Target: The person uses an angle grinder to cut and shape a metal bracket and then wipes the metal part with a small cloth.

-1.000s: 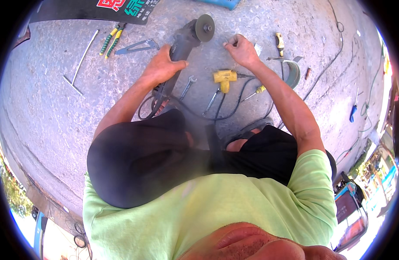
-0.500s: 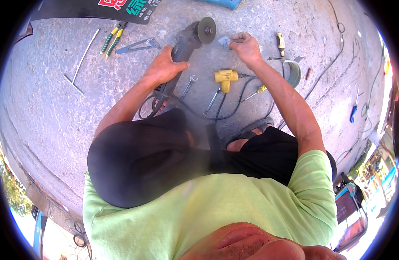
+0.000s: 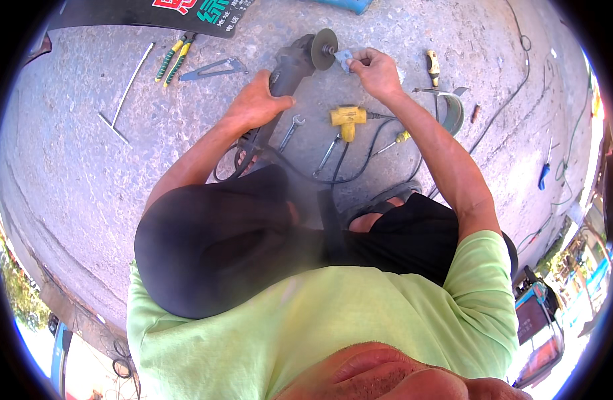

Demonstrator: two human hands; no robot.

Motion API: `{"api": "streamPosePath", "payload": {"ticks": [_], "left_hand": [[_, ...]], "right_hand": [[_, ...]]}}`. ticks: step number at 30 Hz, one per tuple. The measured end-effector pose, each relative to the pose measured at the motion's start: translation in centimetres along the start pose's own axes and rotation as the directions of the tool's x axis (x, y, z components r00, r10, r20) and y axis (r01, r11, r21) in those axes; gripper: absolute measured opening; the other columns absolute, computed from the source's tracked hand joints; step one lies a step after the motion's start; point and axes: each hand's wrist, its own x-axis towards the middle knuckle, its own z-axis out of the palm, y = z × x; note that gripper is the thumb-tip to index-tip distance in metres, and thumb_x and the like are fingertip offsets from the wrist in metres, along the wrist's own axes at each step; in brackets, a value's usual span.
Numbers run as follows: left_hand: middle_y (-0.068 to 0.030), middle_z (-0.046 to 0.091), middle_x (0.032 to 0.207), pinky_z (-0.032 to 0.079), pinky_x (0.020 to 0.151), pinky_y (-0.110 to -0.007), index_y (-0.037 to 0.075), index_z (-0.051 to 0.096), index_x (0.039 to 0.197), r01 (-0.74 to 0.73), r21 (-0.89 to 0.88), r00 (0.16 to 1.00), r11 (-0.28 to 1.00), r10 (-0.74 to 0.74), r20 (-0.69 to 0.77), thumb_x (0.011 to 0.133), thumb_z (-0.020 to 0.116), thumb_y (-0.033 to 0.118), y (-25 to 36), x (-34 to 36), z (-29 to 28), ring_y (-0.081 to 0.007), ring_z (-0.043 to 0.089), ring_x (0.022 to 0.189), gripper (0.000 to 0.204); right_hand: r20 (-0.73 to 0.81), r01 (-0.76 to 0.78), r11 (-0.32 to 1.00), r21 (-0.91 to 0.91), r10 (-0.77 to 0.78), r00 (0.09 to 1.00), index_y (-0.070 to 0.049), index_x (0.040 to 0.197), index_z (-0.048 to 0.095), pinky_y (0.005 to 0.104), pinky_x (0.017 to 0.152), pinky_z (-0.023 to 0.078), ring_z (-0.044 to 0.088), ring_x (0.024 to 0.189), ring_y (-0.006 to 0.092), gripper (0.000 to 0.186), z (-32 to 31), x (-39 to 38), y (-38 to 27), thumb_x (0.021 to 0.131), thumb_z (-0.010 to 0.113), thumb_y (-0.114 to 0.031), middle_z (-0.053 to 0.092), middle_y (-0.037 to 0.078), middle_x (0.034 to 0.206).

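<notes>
My left hand (image 3: 258, 105) is wrapped round the body of a dark angle grinder (image 3: 288, 75), which lies slanting on the concrete with its thin disc (image 3: 324, 49) facing right. Between the thumb and fingers of my right hand (image 3: 377, 72) is a small flat grey-blue piece (image 3: 343, 57). That piece is close to the spindle nut (image 3: 330, 49) at the disc's centre; whether they touch I cannot tell. The grinder's cord (image 3: 286, 164) runs from its rear, near my knee. A grey-blue slotted flat tool (image 3: 206, 71) rests left of the grinder.
Pliers (image 3: 165, 67) and a T-handled wrench (image 3: 124, 93) lie left. Below the grinder are a spanner (image 3: 290, 133), a yellow socket block (image 3: 348, 119) with cables and a screwdriver (image 3: 400, 138). A curved metal strip (image 3: 455, 115) and a cream-handled tool (image 3: 432, 67) lie right. A dark signboard (image 3: 133, 13) is at the far left.
My right hand has moved slightly left, bringing the small flat piece up to the spindle at the disc. The grinder and my left hand have shifted slightly to the right.
</notes>
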Motion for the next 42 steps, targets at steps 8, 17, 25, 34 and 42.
{"api": "streamPosePath", "payload": {"ticks": [8,17,25,34,42], "left_hand": [[-0.0299,0.068,0.116,0.05,0.098,-0.044,-0.009,0.049,0.133,-0.022,0.037,1.0,0.999,0.023,-0.005,0.078,0.078,0.039,0.0,0.0,0.0,-0.041,0.067,0.113,0.078],[-0.0315,0.068,0.116,0.051,0.098,-0.046,-0.01,0.048,0.134,-0.026,0.074,1.0,0.997,0.027,-0.005,0.078,0.078,0.039,0.1,-0.1,-0.1,-0.0432,0.067,0.113,0.08],[-0.033,0.067,0.117,0.051,0.097,-0.048,-0.011,0.046,0.135,-0.045,0.104,0.999,0.994,0.046,-0.016,0.078,0.077,0.042,-0.6,0.3,0.3,-0.0456,0.066,0.113,0.083],[-0.0325,0.066,0.117,0.05,0.098,-0.048,-0.009,0.048,0.133,-0.037,0.107,0.999,0.994,0.039,-0.014,0.078,0.076,0.041,-0.4,0.3,0.1,-0.0459,0.065,0.114,0.08],[-0.0327,0.066,0.117,0.05,0.098,-0.049,-0.009,0.048,0.132,-0.038,0.117,0.999,0.992,0.04,-0.013,0.078,0.077,0.039,0.1,0.2,0.1,-0.0456,0.065,0.115,0.078]], "right_hand": [[-0.001,0.158,0.945,-0.288,-0.165,0.986,-0.004,0.103,0.075,0.0374,0.071,0.056,0.071,0.075,0.0221,0.026,-0.7,-0.6,-1.4,0.092,0.074,-0.028,0.076,0.012,0.084],[0.033,0.179,0.921,-0.345,-0.179,0.983,-0.003,0.1,0.074,0.0397,0.069,0.055,0.07,0.071,0.0246,0.025,-0.9,-1.0,-2.0,0.091,0.074,-0.027,0.073,0.013,0.079],[0.05,0.183,0.914,-0.362,-0.177,0.983,-0.002,0.101,0.074,0.0415,0.075,0.056,0.073,0.078,0.0295,0.025,-0.7,-0.8,-1.9,0.091,0.074,-0.025,0.075,0.015,0.086],[0.102,0.175,0.892,-0.416,-0.146,0.984,-0.004,0.102,0.075,0.0418,0.078,0.057,0.073,0.082,0.0317,0.026,-1.0,-1.4,-2.8,0.089,0.074,-0.026,0.075,0.016,0.09],[0.039,0.138,0.916,-0.377,-0.134,0.99,-0.004,0.102,0.075,0.0409,0.076,0.057,0.073,0.078,0.0302,0.027,-1.2,-0.8,-2.2,0.089,0.074,-0.028,0.075,0.015,0.086]]}}
